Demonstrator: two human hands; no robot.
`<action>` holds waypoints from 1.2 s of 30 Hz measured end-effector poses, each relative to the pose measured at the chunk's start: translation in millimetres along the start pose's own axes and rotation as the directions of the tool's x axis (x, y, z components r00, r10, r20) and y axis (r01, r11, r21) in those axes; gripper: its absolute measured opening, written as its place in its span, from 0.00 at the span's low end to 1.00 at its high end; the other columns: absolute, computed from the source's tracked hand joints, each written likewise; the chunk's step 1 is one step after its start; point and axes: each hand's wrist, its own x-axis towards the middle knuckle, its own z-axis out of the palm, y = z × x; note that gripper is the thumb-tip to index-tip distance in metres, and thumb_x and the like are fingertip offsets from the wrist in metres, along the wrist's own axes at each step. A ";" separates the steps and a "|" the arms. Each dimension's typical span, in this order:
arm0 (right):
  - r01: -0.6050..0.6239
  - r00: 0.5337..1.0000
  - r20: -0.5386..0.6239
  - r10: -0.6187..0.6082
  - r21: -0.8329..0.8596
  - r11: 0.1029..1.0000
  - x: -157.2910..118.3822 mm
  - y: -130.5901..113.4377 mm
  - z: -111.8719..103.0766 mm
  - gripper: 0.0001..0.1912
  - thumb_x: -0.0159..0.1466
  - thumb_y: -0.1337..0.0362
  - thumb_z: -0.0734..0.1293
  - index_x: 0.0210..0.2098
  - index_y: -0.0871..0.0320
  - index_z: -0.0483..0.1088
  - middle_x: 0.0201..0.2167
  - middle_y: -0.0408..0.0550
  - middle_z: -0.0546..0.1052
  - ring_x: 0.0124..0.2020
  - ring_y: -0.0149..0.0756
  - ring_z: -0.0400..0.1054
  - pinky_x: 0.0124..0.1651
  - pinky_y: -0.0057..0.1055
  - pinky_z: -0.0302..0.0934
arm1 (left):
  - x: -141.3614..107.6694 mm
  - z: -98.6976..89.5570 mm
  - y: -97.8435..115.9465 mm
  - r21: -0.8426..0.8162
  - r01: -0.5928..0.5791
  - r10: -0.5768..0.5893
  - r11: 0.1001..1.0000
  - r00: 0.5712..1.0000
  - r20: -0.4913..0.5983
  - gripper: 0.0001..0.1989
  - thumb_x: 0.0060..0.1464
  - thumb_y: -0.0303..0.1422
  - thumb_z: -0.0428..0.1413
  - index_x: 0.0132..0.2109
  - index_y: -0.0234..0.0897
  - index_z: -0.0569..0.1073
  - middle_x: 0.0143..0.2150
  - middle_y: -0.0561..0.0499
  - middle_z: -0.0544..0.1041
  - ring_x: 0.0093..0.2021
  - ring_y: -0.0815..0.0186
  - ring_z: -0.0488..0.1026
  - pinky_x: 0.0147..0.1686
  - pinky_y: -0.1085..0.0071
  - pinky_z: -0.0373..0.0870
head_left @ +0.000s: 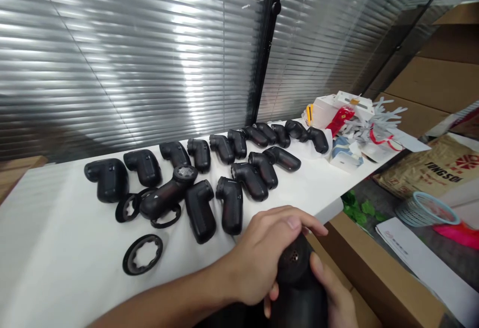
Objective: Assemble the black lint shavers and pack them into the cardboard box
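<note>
Both my hands hold one black angled device (299,283) at the bottom right, over the table's front edge. My left hand (269,253) wraps over its round head from the left. Gripping its body from the right is my right hand (337,298). Several identical black devices (232,203) lie in rows on the white table (56,248). One device (164,196) lies on its side with its mesh head up. Three black rings lie loose near it; the nearest ring (142,253) is left of my left forearm.
Closed blinds (149,59) cover the window behind the table. White boxes and paper scraps (352,118) pile at the table's far right end. Cardboard boxes (377,278), a brown sack (434,166) and a small blue basket (424,208) sit below on the right.
</note>
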 end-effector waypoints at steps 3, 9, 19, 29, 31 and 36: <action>-0.075 0.996 0.036 0.076 -0.016 0.997 1.7 -1.0 -5.8 0.36 0.60 0.34 0.57 0.21 0.61 0.73 0.18 0.53 0.74 0.22 0.42 0.71 0.31 0.39 0.67 | 5.6 -3.8 -1.2 0.142 -0.069 0.062 0.987 0.997 0.054 0.23 0.69 0.42 0.40 0.48 0.36 0.78 0.47 0.44 0.75 0.33 0.65 0.76 0.34 0.71 0.75; -0.036 0.999 -0.026 0.035 -0.019 0.999 2.5 -2.6 -10.7 0.18 0.67 0.51 0.65 0.47 0.59 0.71 0.41 0.48 0.77 0.38 0.36 0.73 0.40 0.38 0.71 | 18.4 -10.5 -12.0 0.279 -0.230 0.197 0.932 0.970 0.141 0.22 0.70 0.38 0.41 0.45 0.31 0.78 0.42 0.43 0.77 0.43 0.60 0.75 0.47 0.66 0.70; -0.077 0.995 -0.056 0.079 0.036 0.996 6.9 -7.9 -10.2 0.18 0.67 0.55 0.66 0.51 0.59 0.69 0.47 0.51 0.75 0.43 0.39 0.73 0.43 0.41 0.71 | 19.7 -4.9 -19.1 0.201 -0.104 0.105 0.974 0.994 0.006 0.22 0.70 0.36 0.43 0.39 0.33 0.79 0.32 0.49 0.78 0.38 0.64 0.75 0.41 0.71 0.70; -0.225 0.969 -0.065 0.237 0.156 0.962 9.5 -6.7 -5.7 0.35 0.59 0.34 0.62 0.24 0.63 0.74 0.18 0.48 0.74 0.16 0.36 0.70 0.21 0.31 0.63 | 13.4 3.1 -25.0 0.213 -0.058 0.077 0.975 0.994 -0.083 0.25 0.71 0.40 0.39 0.40 0.33 0.77 0.37 0.48 0.77 0.40 0.62 0.75 0.45 0.69 0.69; -0.234 0.964 -0.080 0.253 0.191 0.953 8.4 -7.9 -4.0 0.34 0.58 0.34 0.63 0.22 0.62 0.74 0.18 0.49 0.75 0.17 0.39 0.71 0.21 0.31 0.62 | 11.9 3.4 -26.1 0.214 -0.071 0.092 0.974 0.992 -0.091 0.24 0.71 0.39 0.38 0.40 0.34 0.76 0.38 0.48 0.76 0.39 0.63 0.75 0.44 0.69 0.68; -0.217 0.967 -0.096 0.238 0.185 0.958 4.2 -13.0 -0.6 0.32 0.59 0.36 0.63 0.22 0.59 0.76 0.17 0.50 0.75 0.16 0.41 0.70 0.20 0.33 0.60 | 11.7 2.3 -27.1 0.236 -0.194 0.213 0.952 0.975 -0.060 0.20 0.70 0.35 0.39 0.41 0.33 0.74 0.41 0.46 0.75 0.43 0.62 0.73 0.46 0.68 0.66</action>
